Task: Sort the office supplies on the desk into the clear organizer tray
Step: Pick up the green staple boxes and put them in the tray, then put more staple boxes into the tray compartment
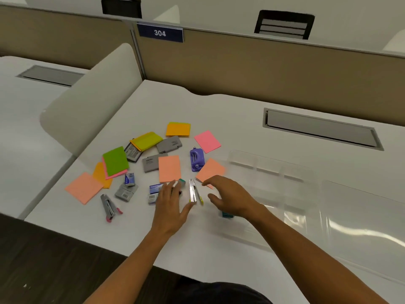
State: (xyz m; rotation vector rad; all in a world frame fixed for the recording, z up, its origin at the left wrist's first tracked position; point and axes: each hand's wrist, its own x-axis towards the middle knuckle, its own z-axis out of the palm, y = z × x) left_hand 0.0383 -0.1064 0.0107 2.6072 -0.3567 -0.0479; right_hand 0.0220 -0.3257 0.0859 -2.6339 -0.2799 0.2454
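Observation:
Sticky-note pads in orange, pink, green and yellow [145, 140] lie scattered on the white desk [197, 244], among grey staple boxes [169, 144], a purple hole punch [196, 159] and a pink-handled stapler [109, 207]. A silver stapler with yellow trim [193, 191] lies between my hands. My left hand [169, 204] hovers flat, fingers apart, over a blue staple box [155, 189]. My right hand [228, 197] is open, fingers curled, just right of the silver stapler and over a teal object [226, 214]. The clear organizer tray [302, 194] sits to the right.
A beige partition [263, 69] with a "304" sign [160, 32] backs the desk. A grey cable hatch [322, 129] lies behind the tray. A white curved divider [92, 102] stands at the left. The desk's front edge drops to dark floor [54, 260].

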